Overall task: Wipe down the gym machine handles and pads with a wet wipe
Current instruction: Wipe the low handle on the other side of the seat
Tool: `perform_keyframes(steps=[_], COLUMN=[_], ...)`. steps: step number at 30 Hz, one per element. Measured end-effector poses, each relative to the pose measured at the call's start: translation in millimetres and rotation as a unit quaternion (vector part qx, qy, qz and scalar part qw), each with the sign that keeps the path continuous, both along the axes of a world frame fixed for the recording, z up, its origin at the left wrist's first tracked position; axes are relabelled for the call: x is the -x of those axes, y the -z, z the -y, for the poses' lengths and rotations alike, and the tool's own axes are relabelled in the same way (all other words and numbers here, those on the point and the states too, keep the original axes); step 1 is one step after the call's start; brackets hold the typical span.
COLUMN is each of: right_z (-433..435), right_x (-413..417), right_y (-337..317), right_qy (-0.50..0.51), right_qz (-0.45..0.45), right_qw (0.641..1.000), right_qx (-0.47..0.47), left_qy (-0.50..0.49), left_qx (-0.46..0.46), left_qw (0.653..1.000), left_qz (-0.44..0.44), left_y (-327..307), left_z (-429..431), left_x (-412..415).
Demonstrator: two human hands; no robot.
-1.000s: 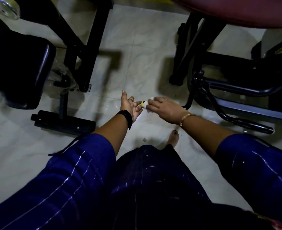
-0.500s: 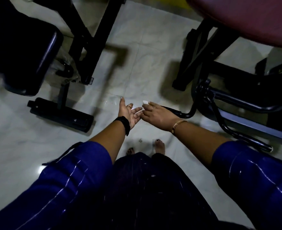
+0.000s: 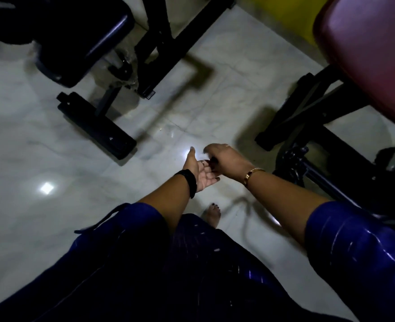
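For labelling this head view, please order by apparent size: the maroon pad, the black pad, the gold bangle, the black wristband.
1. maroon pad, cropped.
2. black pad, cropped.
3. black wristband and gold bangle: alike, not ranked.

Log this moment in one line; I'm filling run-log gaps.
left hand: open, palm up | right hand: curled over left, grip unclear | wipe: unseen | red pad: untouched

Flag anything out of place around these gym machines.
Crumpled clear plastic wrap clings round the black metal frame under the black padded cushion, top left; it looks like leftover packaging. Nothing else stands out.
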State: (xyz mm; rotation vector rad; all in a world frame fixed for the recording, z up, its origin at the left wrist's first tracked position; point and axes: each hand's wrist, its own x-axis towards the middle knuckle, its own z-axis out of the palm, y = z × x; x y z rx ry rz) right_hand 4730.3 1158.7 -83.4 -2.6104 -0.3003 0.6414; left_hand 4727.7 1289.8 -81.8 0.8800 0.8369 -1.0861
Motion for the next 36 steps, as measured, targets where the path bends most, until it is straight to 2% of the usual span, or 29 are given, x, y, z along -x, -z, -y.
perform_keyframes(steps=[3,5,7,9,11,12,13,16,20,22,25,27,28,29,31,33,35,36], right_z=[13.4,22.6,23.4,11.9,0.0,-3.0,-3.6,9.0,42.6,52.4,39.5,18.6,10.0,4.7,1.6,7.5,15.3,20.3], right_x=[1.1,2.6,1.2,-3.9,-12.3,-14.4,-14.3,-6.7,2.8,2.7,-8.0,-15.4,-19.0,-21.9,-25.2,-21.6,-10.3,-2.5], right_y=[-4.2,-6.5,-9.8,-13.1,-13.5,-13.2,-14.7,-12.2,-6.0,-2.1,-2.5,-5.9,-8.6,-11.0,-10.3,-4.0,-2.2,-1.0], right_qy=[-0.191,-0.203,-0.151,-0.022,0.124,0.157,0.15,-0.026,-0.271,-0.313,-0.365,-0.411,-0.416,-0.401,-0.293,-0.133,-0.018,0.002], right_qz=[0.07,0.092,0.081,-0.016,-0.12,-0.138,-0.136,-0.072,0.047,0.095,0.114,0.135,0.126,0.112,0.059,-0.006,0.001,0.025], right_qw=[0.979,0.975,0.985,0.998,0.979,0.97,0.972,0.996,0.962,0.945,0.921,0.898,0.898,0.905,0.951,0.991,0.996,0.994], right_qx=[0.008,-0.004,-0.022,-0.053,-0.112,-0.127,-0.119,-0.048,-0.001,0.02,0.069,0.073,0.074,0.088,0.085,-0.008,-0.092,-0.11], left_qy=[-0.049,-0.068,-0.08,-0.09,-0.105,-0.116,-0.129,-0.165,-0.192,-0.2,-0.203,-0.205,-0.206,-0.203,-0.195,-0.193,-0.194,-0.198], left_qx=[-0.006,-0.006,-0.009,-0.008,-0.007,-0.007,-0.01,-0.023,-0.022,-0.022,-0.022,-0.026,-0.028,-0.027,-0.026,-0.029,-0.033,-0.035], left_qw=[0.999,0.998,0.997,0.996,0.994,0.993,0.991,0.986,0.981,0.979,0.979,0.978,0.978,0.979,0.98,0.98,0.98,0.979], left_qz=[-0.011,-0.013,-0.001,0.01,0.018,0.021,0.023,0.022,0.02,0.02,0.024,0.021,0.021,0.023,0.027,0.029,0.029,0.028], left_y=[-1.1,-0.2,-0.4,-1.8,-1.5,-1.2,-1.4,0.2,-1.6,-5.0,-6.1,-4.3,-2.8,-1.8,-0.7,-0.2,0.2,0.3], left_z=[3.9,3.4,6.1,9.2,12.2,13.6,15.6,22.0,25.9,27.2,27.7,28.4,28.5,28.7,28.1,27.7,28.1,29.3], left_x=[6.8,9.0,13.6,19.9,25.8,28.0,29.8,33.1,36.5,38.2,38.1,39.0,39.6,40.0,39.7,38.8,39.7,40.2])
